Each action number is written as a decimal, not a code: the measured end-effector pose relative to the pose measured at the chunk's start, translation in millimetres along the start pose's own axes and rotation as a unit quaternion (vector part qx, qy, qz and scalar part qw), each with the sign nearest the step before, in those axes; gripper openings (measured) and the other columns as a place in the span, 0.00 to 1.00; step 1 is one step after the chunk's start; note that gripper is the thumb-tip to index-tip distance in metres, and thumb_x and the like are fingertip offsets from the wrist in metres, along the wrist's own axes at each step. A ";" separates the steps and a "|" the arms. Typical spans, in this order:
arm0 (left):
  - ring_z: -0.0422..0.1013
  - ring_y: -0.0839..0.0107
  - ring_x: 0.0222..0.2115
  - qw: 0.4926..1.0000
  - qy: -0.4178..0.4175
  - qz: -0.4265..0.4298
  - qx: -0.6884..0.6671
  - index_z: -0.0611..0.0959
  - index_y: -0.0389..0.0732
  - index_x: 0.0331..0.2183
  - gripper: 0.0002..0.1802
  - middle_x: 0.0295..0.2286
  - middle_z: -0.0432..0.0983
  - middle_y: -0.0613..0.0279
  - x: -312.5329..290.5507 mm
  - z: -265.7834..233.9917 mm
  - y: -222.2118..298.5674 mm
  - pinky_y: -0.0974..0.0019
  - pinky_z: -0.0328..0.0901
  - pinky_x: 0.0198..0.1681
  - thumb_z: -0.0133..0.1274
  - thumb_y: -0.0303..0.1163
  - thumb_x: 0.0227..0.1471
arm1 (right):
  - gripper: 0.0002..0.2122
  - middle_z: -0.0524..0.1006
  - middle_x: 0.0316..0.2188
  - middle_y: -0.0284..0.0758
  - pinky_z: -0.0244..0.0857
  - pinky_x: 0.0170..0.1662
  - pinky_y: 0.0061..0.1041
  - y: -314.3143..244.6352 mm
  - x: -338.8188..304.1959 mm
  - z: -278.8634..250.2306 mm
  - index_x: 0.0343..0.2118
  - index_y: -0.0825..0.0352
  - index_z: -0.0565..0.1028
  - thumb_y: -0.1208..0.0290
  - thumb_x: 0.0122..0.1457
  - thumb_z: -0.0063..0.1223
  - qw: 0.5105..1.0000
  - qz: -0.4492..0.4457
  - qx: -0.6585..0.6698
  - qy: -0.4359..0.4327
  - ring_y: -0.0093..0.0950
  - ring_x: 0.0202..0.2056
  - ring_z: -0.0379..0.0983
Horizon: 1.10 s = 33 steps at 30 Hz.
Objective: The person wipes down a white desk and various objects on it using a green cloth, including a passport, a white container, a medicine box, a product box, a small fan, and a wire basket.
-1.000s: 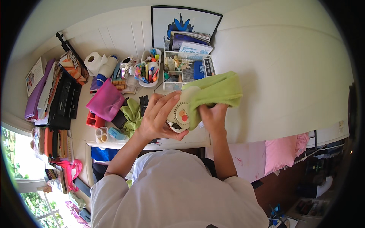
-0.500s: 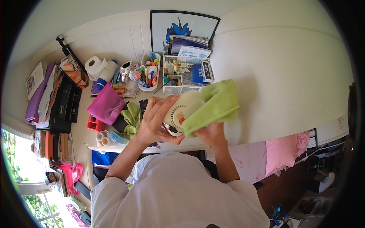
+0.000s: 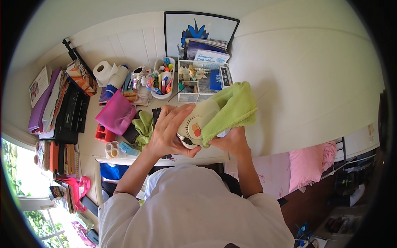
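My left hand grips a cream, rounded object above the front of the desk, fingers over its top and thumb underneath. Its face carries a ring of dark dashes around a small red and orange picture; I cannot make out its exact kind. A fuzzy lime-green cloth lies against its right side, covering part of it. Beneath the cloth, my right hand is closed on it, with most fingers hidden. Another green cloth lies crumpled on the desk, left of my left hand.
On the desk stand a pink pouch, a red holder, a pen tray and a mesh organizer. A paper roll and a black printer are farther left. A wall rises at right, above a bed with a pink pillow.
The green cloth has shifted slightly up and left over the cream object, its folds changed. My right hand has moved slightly with it. My left hand keeps its grip in nearly the same place.
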State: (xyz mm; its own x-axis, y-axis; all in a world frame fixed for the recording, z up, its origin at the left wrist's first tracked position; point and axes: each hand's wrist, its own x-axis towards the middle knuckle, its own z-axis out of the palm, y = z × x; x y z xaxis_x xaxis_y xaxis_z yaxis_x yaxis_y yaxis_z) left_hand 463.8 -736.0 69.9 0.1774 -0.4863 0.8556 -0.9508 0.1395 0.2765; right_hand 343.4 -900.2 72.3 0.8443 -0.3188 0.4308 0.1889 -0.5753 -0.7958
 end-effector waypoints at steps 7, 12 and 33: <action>0.69 0.56 0.34 1.000 -0.009 -0.014 -0.003 0.68 0.30 0.47 0.46 0.41 0.71 0.46 -0.5 -1.3 -0.6 0.62 0.62 0.37 0.66 0.44 0.26 | 0.26 0.72 0.37 0.38 0.62 0.43 0.34 -7.0 3.5 3.7 0.37 0.67 0.72 0.69 0.28 0.67 0.999 -0.007 0.020 0.032 0.38 0.39 0.69; 0.68 0.56 0.33 1.000 0.000 0.002 0.001 0.67 0.30 0.48 0.46 0.41 0.71 0.47 5.6 2.4 0.3 0.61 0.62 0.37 0.66 0.43 0.27 | 0.28 0.71 0.38 0.37 0.63 0.44 0.29 -7.8 18.4 10.0 0.40 0.70 0.69 0.74 0.30 0.68 1.000 0.010 -0.025 0.007 0.27 0.41 0.69; 0.61 0.58 0.36 0.995 -0.039 -0.071 -0.062 0.67 0.41 0.46 0.47 0.46 0.69 0.55 0.6 3.5 -5.4 0.62 0.61 0.40 0.70 0.36 0.19 | 0.16 0.72 0.33 0.35 0.64 0.41 0.28 3.5 54.4 -13.2 0.35 0.70 0.70 0.76 0.41 0.60 0.988 0.100 0.102 0.058 0.28 0.36 0.70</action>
State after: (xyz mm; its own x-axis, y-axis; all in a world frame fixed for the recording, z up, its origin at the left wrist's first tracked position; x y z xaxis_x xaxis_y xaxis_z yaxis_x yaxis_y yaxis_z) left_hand 468.2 -740.0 67.4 0.2836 -0.5734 0.7686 -0.8776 0.1679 0.4491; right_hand 383.4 -929.5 98.7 0.8140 -0.5019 0.2924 0.1307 -0.3323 -0.9341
